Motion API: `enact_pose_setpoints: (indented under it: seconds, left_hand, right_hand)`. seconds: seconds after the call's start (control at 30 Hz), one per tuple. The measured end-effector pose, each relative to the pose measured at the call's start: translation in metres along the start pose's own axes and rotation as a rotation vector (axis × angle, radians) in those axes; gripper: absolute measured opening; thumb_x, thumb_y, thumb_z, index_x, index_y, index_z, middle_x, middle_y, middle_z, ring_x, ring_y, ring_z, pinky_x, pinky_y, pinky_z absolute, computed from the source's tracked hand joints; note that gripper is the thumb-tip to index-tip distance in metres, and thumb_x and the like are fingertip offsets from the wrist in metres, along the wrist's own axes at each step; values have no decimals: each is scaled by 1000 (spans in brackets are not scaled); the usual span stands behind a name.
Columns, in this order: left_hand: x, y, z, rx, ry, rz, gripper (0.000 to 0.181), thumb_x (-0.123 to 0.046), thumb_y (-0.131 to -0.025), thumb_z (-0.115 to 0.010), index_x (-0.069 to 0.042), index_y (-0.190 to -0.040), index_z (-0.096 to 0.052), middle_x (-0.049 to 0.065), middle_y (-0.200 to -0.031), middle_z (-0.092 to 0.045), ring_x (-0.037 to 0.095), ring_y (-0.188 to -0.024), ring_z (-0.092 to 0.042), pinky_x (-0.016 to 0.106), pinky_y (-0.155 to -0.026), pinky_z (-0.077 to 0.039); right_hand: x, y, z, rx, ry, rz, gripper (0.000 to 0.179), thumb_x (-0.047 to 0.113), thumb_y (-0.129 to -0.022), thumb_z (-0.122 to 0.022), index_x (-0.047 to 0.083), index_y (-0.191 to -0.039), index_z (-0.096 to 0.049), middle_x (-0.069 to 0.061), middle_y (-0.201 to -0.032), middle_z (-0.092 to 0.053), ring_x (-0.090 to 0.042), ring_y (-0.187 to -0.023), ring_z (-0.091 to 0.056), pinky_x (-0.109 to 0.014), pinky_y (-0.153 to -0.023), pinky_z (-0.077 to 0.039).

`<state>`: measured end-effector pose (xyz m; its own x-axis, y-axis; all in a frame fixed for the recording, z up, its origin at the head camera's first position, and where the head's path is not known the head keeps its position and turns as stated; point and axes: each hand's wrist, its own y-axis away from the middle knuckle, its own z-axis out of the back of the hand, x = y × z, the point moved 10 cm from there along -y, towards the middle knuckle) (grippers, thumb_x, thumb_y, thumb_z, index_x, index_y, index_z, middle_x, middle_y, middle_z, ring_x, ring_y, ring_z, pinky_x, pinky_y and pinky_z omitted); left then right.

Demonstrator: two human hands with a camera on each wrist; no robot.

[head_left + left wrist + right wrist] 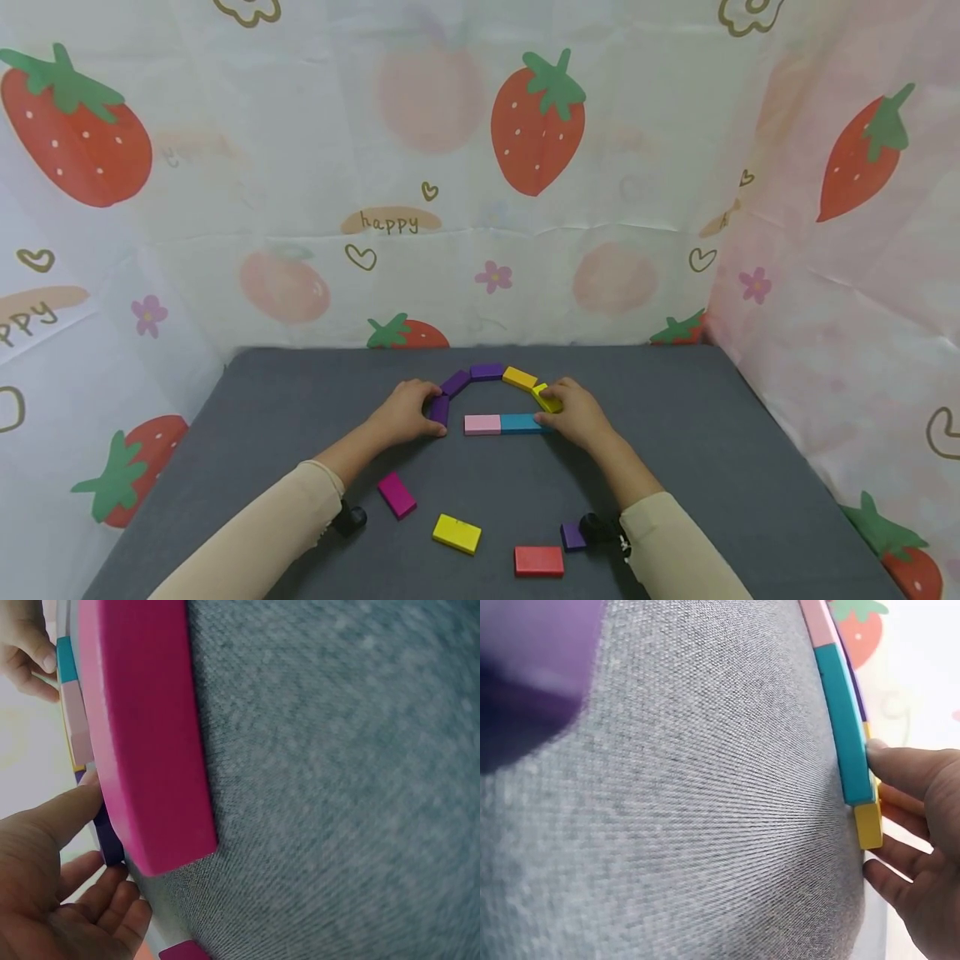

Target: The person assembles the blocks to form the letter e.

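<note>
Several blocks form an arc on the grey table. My left hand [408, 412] pinches the purple block [439, 410] at the arc's left end, its thumb at the near end. In the left wrist view that thumb partly covers the block. Over on the right, my right hand [579, 415] holds the yellow block [545, 400] that ends the arc, thumb and fingers around it. The right thumb lies beside the blue block [519, 424], which sits end to end with a pink block [482, 425] inside the arc. Two more purple blocks [487, 372] and an orange-yellow block [520, 378] make up the top.
Nearer me lie a magenta block [397, 495], a yellow block [457, 534], a red block [538, 562] and a purple block [572, 537] beside the right wrist camera [597, 528]. A strawberry-patterned cloth [465, 292] surrounds the table [675, 450].
</note>
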<state>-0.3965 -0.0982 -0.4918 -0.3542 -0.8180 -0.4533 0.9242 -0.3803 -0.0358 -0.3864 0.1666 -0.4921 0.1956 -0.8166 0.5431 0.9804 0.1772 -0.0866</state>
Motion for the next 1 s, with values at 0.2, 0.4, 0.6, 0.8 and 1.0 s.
enact_pose_setpoints:
  seconds: [0.2, 0.4, 0.6, 0.8, 1.0]
  left_hand:
    - [-1, 0, 1, 2, -2, -7, 66, -29, -80, -90, 0, -133, -63, 18, -132, -64, 37, -130, -53, 51, -111, -41]
    - [-1, 1, 0, 9, 3, -4, 65, -28, -80, -89, 0, -133, -63, 18, -133, -63, 38, -130, -53, 52, -112, -40]
    - [0, 1, 0, 10, 1, 2, 66, -29, -80, -89, 0, -134, -63, 18, -134, -62, 38, -131, -52, 52, -112, -40]
    - [1, 2, 3, 6, 25, 2, 68, -29, -80, -90, 0, -134, -62, 17, -130, -64, 35, -127, -56, 50, -109, -44]
    - [4, 5, 9, -13, 66, 13, 66, -28, -80, -90, -1, -134, -62, 15, -128, -66, 32, -123, -58, 49, -107, -45]
  right_hand:
    - [0, 0, 0, 9, -6, 3, 45, 24, -90, -80, 5, -130, -69, -11, -128, -61, -32, -115, -60, -50, -102, -50]
    - [2, 1, 1, 11, -10, 4, 45, 24, -91, -80, 4, -130, -69, -11, -127, -61, -32, -115, -61, -50, -102, -50]
    - [2, 1, 1, 9, -1, 6, 45, 24, -90, -80, 4, -129, -69, -11, -127, -61, -32, -115, -61, -51, -102, -50]
    - [1, 0, 0, 13, 7, -2, 45, 25, -90, -80, 5, -129, -69, -11, -128, -61, -33, -117, -60, -51, -103, -49]
    - [1, 0, 0, 7, 9, -3, 45, 24, -90, -81, 4, -129, -69, -11, -127, -61, -32, -115, -60, -50, -103, -50]
